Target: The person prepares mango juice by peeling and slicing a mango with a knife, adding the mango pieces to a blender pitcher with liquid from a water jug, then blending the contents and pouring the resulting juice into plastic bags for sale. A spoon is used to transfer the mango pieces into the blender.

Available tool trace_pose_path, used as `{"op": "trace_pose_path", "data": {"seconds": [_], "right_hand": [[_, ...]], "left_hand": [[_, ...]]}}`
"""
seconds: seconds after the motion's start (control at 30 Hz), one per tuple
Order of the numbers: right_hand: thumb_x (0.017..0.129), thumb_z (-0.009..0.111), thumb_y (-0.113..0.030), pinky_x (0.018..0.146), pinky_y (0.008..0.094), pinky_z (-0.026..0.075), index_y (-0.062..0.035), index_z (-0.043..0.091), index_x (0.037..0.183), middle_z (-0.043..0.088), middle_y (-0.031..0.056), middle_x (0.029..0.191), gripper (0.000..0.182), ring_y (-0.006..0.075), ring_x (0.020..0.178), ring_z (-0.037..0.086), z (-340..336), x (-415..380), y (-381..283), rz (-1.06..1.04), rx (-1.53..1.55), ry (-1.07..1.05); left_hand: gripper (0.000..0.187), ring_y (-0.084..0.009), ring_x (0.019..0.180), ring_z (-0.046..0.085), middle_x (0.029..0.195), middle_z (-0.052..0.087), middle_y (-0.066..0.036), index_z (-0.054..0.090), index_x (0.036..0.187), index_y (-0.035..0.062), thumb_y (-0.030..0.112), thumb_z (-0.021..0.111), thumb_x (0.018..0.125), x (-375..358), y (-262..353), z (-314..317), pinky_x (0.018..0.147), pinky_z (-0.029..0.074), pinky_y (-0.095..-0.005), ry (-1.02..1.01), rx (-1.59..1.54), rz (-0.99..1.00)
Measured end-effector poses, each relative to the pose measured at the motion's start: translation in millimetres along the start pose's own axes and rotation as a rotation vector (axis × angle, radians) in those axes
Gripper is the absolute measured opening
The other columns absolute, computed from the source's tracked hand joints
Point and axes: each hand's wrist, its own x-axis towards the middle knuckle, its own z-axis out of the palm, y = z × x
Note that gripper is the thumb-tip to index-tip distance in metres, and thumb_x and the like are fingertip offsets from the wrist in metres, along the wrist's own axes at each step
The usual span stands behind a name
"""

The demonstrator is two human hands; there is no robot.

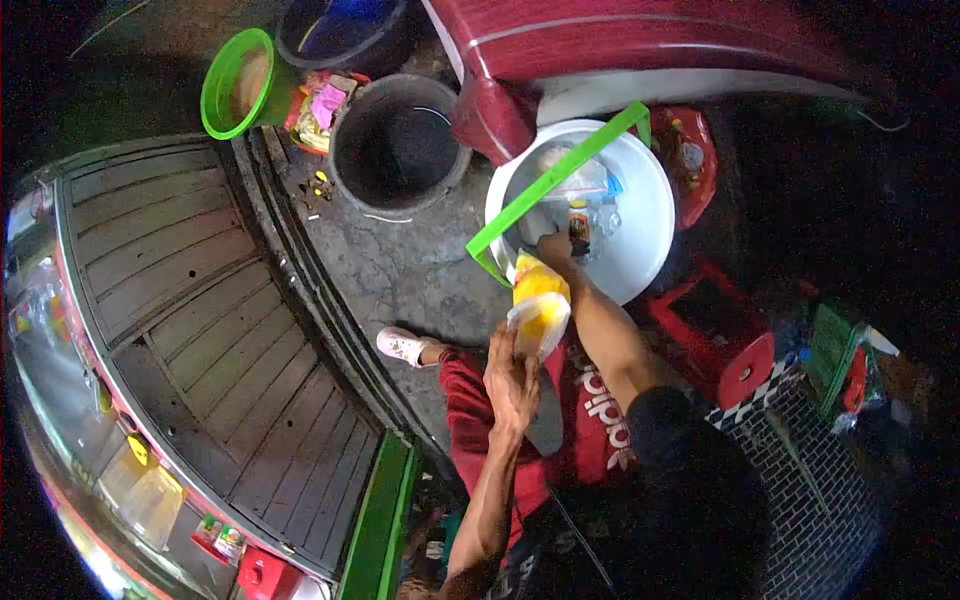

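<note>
My left hand (513,385) is wrapped round a white container (541,325), tilted so its yellow inside shows. A yellow packet (530,275) sticks up just beyond its rim. Beside that packet, my right hand (556,250) reaches over the near rim of a large white tub (645,250), its fingers curled and mostly hidden; I cannot tell what they hold. Close to those fingers in the tub is a small dark bottle (579,222) with a yellow cap. Clear plastic bags (580,178) lie behind the bottle. A green bar (560,180) crosses the tub.
A dark bucket (345,150) and a bright green bucket (265,115) stand at the far left. Slatted wood panelling (190,290) lines the left side. A red covered table (600,30) overhangs the back. Red plastic ware (745,370) lies at the right.
</note>
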Motion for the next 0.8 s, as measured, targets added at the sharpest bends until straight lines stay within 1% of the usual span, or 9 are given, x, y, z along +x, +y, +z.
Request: {"op": "trace_pose_path", "data": {"seconds": [0.07,0.2,0.27,0.33,0.37,0.6,0.67,0.7,0.8], "right_hand": [[0.087,0.05,-0.022,0.065,0.0446,0.051,-0.0042,0.07,0.093,0.069,0.0169,0.081,0.027,0.03,0.074,0.068,10.5,46.9,0.4,0.367,0.838,0.249],[0.08,0.058,-0.02,0.07,0.0477,0.052,-0.0009,0.061,0.099,0.062,0.0209,0.09,0.027,0.0366,0.086,0.064,107.6,132.2,-5.5,0.523,0.643,0.634],[0.081,0.059,-0.017,0.07,0.0461,0.052,-0.0033,0.06,0.094,0.062,0.02,0.084,0.018,0.0369,0.081,0.063,38.5,76.7,-4.3,0.335,0.648,0.806],[0.082,0.056,-0.012,0.071,0.0461,0.051,-0.0033,0.058,0.092,0.062,0.0198,0.08,0.013,0.0384,0.079,0.062,17.8,65.3,-20.5,0.796,1.133,0.698],[0.085,0.054,-0.013,0.074,0.0458,0.049,-0.0053,0.053,0.112,0.062,0.0206,0.085,0.028,0.036,0.086,0.063,10.4,67.8,-10.9,0.787,0.966,0.632],[0.084,0.058,-0.017,0.07,0.0479,0.047,-0.0072,0.056,0.108,0.062,0.0212,0.082,0.026,0.0402,0.079,0.06,-22.5,13.5,-15.3,0.703,1.052,0.87],[0.085,0.059,-0.02,0.068,0.0488,0.048,-0.0079,0.056,0.116,0.062,0.0225,0.083,0.033,0.0396,0.076,0.06,-24.6,5.2,-1.2,0.447,0.874,1.007],[0.089,0.057,-0.02,0.062,0.0441,0.052,-0.0079,0.051,0.127,0.062,0.0223,0.087,0.04,0.0335,0.072,0.062,-30.9,-2.5,3.8,0.523,0.879,0.768],[0.092,0.053,-0.018,0.057,0.0369,0.054,-0.0083,0.047,0.133,0.063,0.0212,0.093,0.042,0.0263,0.071,0.064,0.0,7.5,32.9,0.377,1.167,0.702]], "left_hand": [[0.056,-0.0424,0.117,0.05,0.134,0.045,-0.027,0.042,0.134,-0.0024,0.001,0.058,0.08,0.5,-10.1,4.3,0.093,0.047,-0.0426,0.003,0.043,0.035],[0.06,-0.0413,0.116,0.051,0.137,0.042,-0.027,0.04,0.137,0.0005,-0.001,0.058,0.079,-6.6,-1.8,7.6,0.097,0.044,-0.0408,-0.023,-0.055,-0.069],[0.06,-0.039,0.124,0.045,0.136,0.043,-0.025,0.041,0.136,-0.0018,0.0,0.059,0.078,-4.6,3.9,7.7,0.104,0.037,-0.0421,-0.024,-0.074,-0.071],[0.063,-0.0399,0.123,0.046,0.139,0.039,-0.025,0.039,0.138,0.0011,-0.001,0.059,0.079,-10.1,-6.5,9.0,0.102,0.039,-0.0417,-0.04,-0.095,-0.066],[0.067,-0.0408,0.121,0.047,0.142,0.036,-0.025,0.036,0.141,0.0039,-0.003,0.059,0.079,-5.9,-9.7,11.8,0.101,0.04,-0.0414,-0.049,-0.125,-0.031],[0.067,-0.0408,0.129,0.04,0.142,0.036,-0.025,0.035,0.143,0.006,-0.001,0.06,0.081,-2.9,4.0,14.3,0.107,0.035,-0.0422,-0.05,-0.098,-0.003],[0.068,-0.0393,0.128,0.042,0.141,0.038,-0.023,0.035,0.143,0.0064,-0.002,0.061,0.081,1.9,6.7,15.2,0.106,0.036,-0.0409,-0.027,-0.15,0.01],[0.068,-0.0393,0.128,0.042,0.141,0.038,-0.023,0.035,0.143,0.0064,-0.002,0.061,0.081,3.7,10.3,15.3,0.106,0.036,-0.0409,-0.019,-0.153,0.017],[0.07,-0.0354,0.127,0.043,0.141,0.039,-0.021,0.036,0.143,0.0069,-0.006,0.061,0.079,6.9,19.8,16.7,0.103,0.038,-0.039,-0.002,-0.106,0.059]]}}
